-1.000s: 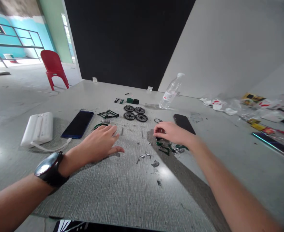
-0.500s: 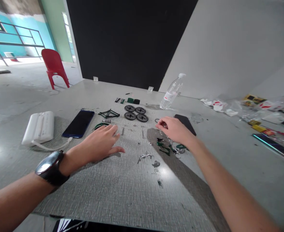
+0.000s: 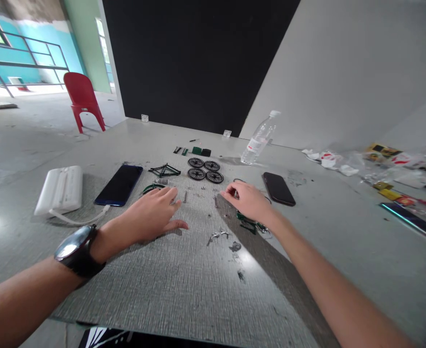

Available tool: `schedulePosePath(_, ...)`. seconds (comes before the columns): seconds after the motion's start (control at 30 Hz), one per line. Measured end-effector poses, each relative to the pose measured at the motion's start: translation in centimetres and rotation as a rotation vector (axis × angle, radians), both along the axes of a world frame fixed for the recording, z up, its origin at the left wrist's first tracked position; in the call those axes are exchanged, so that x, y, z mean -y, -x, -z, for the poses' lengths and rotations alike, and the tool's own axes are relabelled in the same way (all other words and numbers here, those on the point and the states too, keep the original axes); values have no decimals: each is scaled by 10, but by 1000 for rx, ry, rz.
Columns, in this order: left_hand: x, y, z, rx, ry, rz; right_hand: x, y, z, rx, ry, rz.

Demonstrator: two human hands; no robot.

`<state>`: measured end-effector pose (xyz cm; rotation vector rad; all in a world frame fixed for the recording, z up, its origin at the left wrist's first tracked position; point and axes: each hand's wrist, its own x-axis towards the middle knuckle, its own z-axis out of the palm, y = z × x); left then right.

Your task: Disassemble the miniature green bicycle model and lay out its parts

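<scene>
My left hand (image 3: 153, 211) rests on the grey tabletop with its fingers apart and nothing in them, beside a green curved part (image 3: 151, 188) it partly covers. My right hand (image 3: 247, 200) is closed in a pinch low over the table; what its fingertips hold, if anything, is too small to make out. Under and beside it lie green and silver small parts (image 3: 248, 226), partly hidden. Miniature spoked wheels (image 3: 197, 174) and a dark green toy bicycle frame (image 3: 165, 170) lie beyond my hands. Tiny screws (image 3: 203, 188) and silver handlebar-like pieces (image 3: 218, 235) lie between them.
A blue phone (image 3: 119, 185) is cabled to a white power bank (image 3: 60, 191) at left. A dark phone (image 3: 278, 188) lies right of my right hand. A plastic bottle (image 3: 259, 139) stands behind. Wrappers (image 3: 390, 153) and another phone (image 3: 414, 220) lie far right.
My right hand has moved left and slightly nearer, from beside the dark phone toward the tiny screws, uncovering that phone. My left hand has stayed in place.
</scene>
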<state>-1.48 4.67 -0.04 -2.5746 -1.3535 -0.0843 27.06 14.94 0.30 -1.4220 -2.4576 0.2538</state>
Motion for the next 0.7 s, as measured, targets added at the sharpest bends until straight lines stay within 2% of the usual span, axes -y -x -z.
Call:
schedulePosePath(0.23, -1, 1, 2, 81, 5, 26, -11, -19, -9, 21, 122, -91)
schedulePosePath(0.43, -2, 2, 3, 18, 6, 13, -9, -14, 0, 20, 103, -111)
schedulePosePath(0.7, -1, 3, 4, 98, 14, 25, -6, -8, -1, 22, 82, -106)
